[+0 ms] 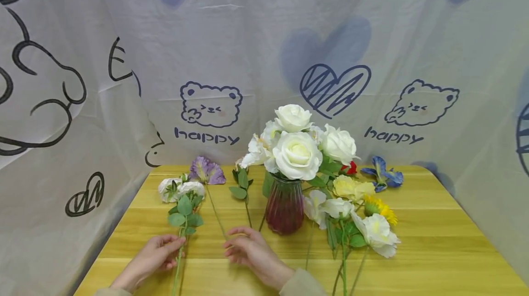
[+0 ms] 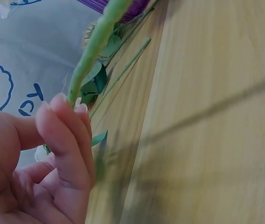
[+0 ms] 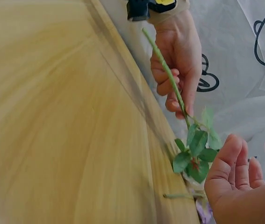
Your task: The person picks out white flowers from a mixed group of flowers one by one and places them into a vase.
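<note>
My left hand (image 1: 154, 257) pinches the green stem (image 2: 97, 44) of a white flower (image 1: 191, 189) at the left of the table. Two white blooms and several green leaves (image 3: 197, 149) top that stem, pointing away from me. My right hand (image 1: 258, 257) holds nothing. Its fingers (image 3: 225, 163) are loosely bent, near the lower end of the purple flower's stem (image 1: 216, 209). The purple flower (image 1: 207, 170) lies at the back left. A ribbed purple glass vase (image 1: 284, 209) stands mid-table, filled with white roses (image 1: 297, 154) and other white blooms.
Right of the vase lie loose flowers: white blooms (image 1: 377, 235), a yellow one (image 1: 353, 188), a sunflower-like bloom (image 1: 382, 209), and a blue flower (image 1: 383, 174). A leafy stem (image 1: 241, 186) lies left of the vase. A printed cloth (image 1: 248, 34) hangs behind the wooden table (image 1: 438, 241).
</note>
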`<control>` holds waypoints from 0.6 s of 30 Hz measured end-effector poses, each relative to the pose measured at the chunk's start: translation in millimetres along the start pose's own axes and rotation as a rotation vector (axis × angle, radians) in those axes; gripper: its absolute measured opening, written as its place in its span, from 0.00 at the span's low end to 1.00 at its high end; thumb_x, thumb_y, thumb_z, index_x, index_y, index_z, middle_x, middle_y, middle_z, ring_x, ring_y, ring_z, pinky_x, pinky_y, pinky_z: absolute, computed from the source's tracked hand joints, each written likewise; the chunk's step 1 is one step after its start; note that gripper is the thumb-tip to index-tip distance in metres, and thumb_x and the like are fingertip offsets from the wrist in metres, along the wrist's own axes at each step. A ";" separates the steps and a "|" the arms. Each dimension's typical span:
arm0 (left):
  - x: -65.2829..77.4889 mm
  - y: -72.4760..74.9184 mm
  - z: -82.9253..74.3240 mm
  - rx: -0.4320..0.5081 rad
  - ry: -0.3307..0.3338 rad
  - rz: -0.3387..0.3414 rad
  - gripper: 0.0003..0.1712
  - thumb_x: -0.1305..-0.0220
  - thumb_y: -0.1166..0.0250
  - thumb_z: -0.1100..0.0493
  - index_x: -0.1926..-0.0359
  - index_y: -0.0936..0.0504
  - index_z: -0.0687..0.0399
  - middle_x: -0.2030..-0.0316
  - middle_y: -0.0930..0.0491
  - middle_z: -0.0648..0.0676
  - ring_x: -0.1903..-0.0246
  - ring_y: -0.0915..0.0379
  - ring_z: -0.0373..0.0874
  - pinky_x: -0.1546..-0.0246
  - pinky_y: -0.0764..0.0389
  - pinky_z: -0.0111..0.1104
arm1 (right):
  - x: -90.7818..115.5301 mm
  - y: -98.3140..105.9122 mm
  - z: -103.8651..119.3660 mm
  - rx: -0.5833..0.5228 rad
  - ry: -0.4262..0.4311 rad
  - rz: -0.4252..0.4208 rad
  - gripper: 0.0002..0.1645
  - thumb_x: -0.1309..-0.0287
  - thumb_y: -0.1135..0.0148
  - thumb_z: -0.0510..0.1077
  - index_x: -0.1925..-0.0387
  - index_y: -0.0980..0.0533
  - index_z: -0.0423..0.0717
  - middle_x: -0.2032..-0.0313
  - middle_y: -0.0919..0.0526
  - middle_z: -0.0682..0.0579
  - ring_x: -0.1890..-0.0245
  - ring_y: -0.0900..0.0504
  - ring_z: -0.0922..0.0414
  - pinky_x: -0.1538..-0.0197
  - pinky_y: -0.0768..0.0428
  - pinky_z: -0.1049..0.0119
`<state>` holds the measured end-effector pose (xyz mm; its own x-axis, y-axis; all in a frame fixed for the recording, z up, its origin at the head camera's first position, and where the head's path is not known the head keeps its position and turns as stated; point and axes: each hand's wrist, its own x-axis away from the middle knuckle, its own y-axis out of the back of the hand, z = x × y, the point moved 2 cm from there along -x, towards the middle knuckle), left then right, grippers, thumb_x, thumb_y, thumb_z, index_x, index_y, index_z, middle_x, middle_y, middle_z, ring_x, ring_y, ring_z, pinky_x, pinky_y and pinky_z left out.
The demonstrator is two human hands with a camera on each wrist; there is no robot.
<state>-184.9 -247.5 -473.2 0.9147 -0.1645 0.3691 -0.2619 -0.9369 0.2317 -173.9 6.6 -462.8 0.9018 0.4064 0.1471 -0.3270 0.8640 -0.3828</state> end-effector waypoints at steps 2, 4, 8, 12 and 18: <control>-0.1 -0.4 -0.3 -0.008 -0.003 -0.007 0.25 0.31 0.45 0.49 0.54 0.28 0.71 0.78 0.28 0.48 0.80 0.31 0.37 0.81 0.29 0.24 | -0.1 2.5 2.0 0.020 0.013 -0.006 0.20 0.41 0.45 0.38 0.48 0.32 0.32 0.64 0.19 0.46 0.67 0.20 0.56 0.62 0.20 0.69; 0.5 -0.8 -0.9 -0.021 -0.019 -0.011 0.24 0.31 0.45 0.49 0.55 0.28 0.71 0.77 0.28 0.49 0.80 0.31 0.37 0.80 0.29 0.24 | -0.9 5.3 3.4 0.039 0.029 -0.016 0.20 0.40 0.45 0.38 0.48 0.32 0.32 0.64 0.18 0.46 0.67 0.20 0.56 0.62 0.20 0.68; 2.4 -0.5 -2.7 -0.030 -0.063 -0.019 0.24 0.30 0.46 0.50 0.54 0.28 0.72 0.76 0.26 0.50 0.79 0.31 0.38 0.81 0.29 0.24 | -1.0 10.7 6.3 0.076 0.057 -0.030 0.19 0.40 0.45 0.37 0.49 0.32 0.32 0.64 0.18 0.45 0.67 0.20 0.57 0.62 0.19 0.66; 4.3 0.9 -4.9 -0.002 -0.101 -0.033 0.25 0.30 0.46 0.50 0.54 0.29 0.73 0.72 0.23 0.52 0.80 0.31 0.36 0.82 0.29 0.23 | 0.5 16.5 10.5 0.133 0.100 -0.032 0.18 0.41 0.45 0.35 0.49 0.31 0.32 0.63 0.19 0.44 0.66 0.20 0.55 0.59 0.18 0.62; 7.4 -0.9 -15.0 0.010 -0.103 -0.159 0.23 0.32 0.44 0.51 0.53 0.30 0.71 0.69 0.20 0.54 0.80 0.27 0.40 0.82 0.27 0.25 | 3.0 27.3 23.7 0.288 0.201 -0.047 0.18 0.38 0.46 0.35 0.48 0.32 0.30 0.61 0.20 0.36 0.64 0.20 0.51 0.61 0.19 0.61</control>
<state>-182.5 -243.2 -457.2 0.9711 -0.0447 0.2344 -0.1093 -0.9565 0.2705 -186.8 38.5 -451.2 0.9459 0.3226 -0.0348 -0.3245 0.9403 -0.1027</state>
